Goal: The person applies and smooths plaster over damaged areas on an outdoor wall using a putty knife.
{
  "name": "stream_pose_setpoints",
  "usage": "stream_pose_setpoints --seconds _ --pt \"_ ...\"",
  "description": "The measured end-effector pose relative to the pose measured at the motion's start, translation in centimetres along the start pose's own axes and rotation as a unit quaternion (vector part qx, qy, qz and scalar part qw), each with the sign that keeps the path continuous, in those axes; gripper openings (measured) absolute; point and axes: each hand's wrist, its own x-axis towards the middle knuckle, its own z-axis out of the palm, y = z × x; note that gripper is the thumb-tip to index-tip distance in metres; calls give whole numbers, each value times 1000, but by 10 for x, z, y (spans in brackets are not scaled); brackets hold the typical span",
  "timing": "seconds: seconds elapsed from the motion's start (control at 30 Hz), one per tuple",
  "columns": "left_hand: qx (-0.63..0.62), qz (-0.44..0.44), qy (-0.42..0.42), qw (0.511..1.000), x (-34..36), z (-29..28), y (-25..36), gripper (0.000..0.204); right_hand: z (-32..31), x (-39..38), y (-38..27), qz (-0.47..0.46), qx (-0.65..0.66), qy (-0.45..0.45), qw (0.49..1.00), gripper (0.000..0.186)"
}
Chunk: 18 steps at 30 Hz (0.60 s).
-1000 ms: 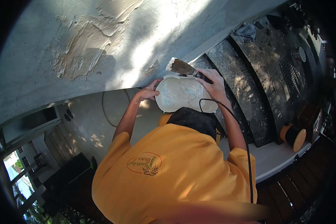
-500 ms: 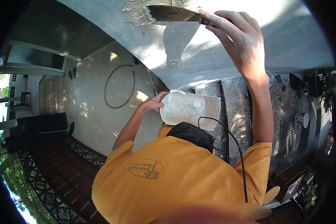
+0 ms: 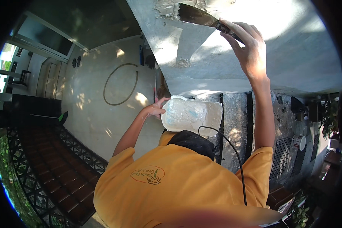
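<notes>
My right hand (image 3: 247, 43) is closed round the dark handle of a putty knife (image 3: 197, 16), raised at the upper right. Its broad blade lies against a pale wall (image 3: 224, 64), beside a patch of wet white plaster (image 3: 166, 9). Lower down, in front of my body, my left hand (image 3: 154, 109) grips the left rim of a white plastic tub (image 3: 212, 108). White paste coats the tub's inside. Pale smears mark both hands. The left fingers behind the tub are partly hidden.
Concrete steps (image 3: 235, 125) with dark edges lie below the wall. A hose loop (image 3: 107, 85) rests on the pale floor to the left, near a dark tiled bench (image 3: 53, 163). A white bucket (image 3: 298, 143) stands at right beside metal grates (image 3: 280, 154). A black cable (image 3: 237, 152) crosses my shirt.
The view has shifted, so the wall sits further right. The putty knife is now tilted, its handle lower than the blade tip. The left hand still holds the tub.
</notes>
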Motion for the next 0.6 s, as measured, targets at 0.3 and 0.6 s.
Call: stream_pose_setpoints --seconds 0.3,0.6 --pt "8 -6 0 1000 13 -14 -2 85 7 39 -2 -38 -136 -6 990 32" --pt "-6 -7 3 1000 20 -26 -7 85 4 44 -23 8 -83 -15 996 34"
